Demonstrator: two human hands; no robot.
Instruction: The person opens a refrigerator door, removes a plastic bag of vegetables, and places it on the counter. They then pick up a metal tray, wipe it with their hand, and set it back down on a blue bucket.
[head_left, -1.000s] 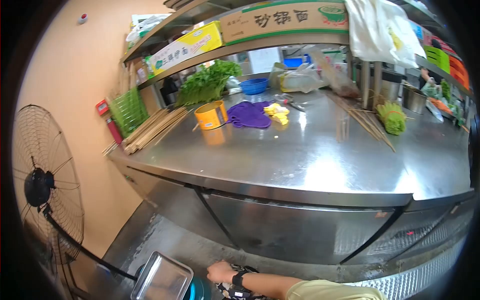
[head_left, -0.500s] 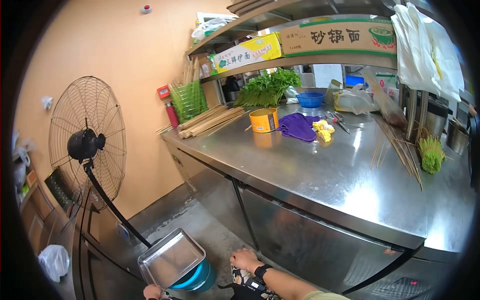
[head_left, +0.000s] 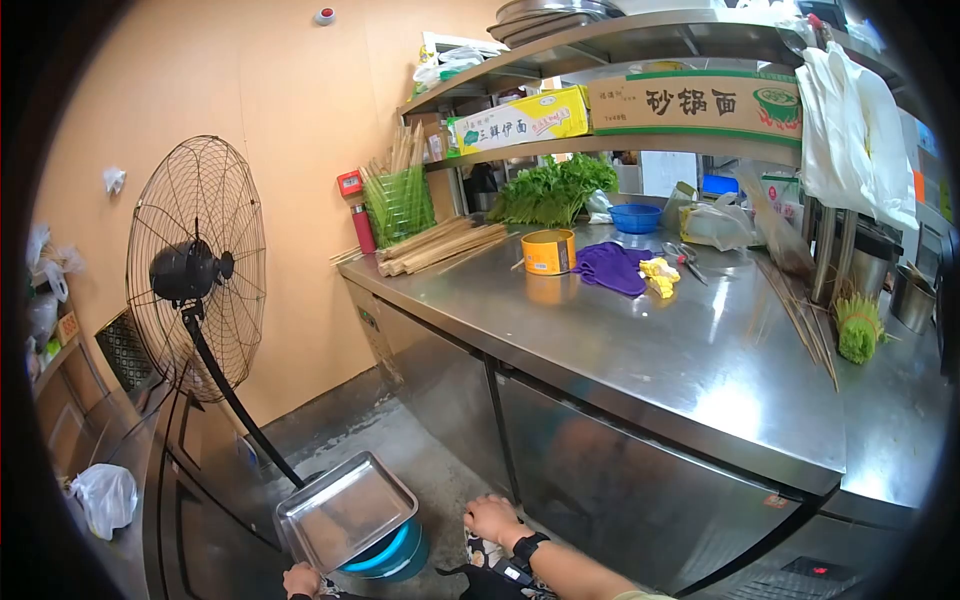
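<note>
My left hand shows at the bottom edge, gripping the near corner of a shiny rectangular metal tray. The tray is tilted over a teal bucket on the wet floor. My right hand, with a black watch on its wrist, rests knuckles-up on patterned dark fabric just right of the bucket. Its fingers curl down out of sight, so I cannot tell whether it holds anything.
A steel counter with cabinet doors stands ahead. On it lie bamboo skewers, a yellow tin, a purple cloth, leafy greens and a blue bowl. A standing fan is at the left wall.
The view has swung left and down, bringing the fan and floor into sight. My left hand has come into view holding the tray over the bucket. My right hand stays on the fabric.
</note>
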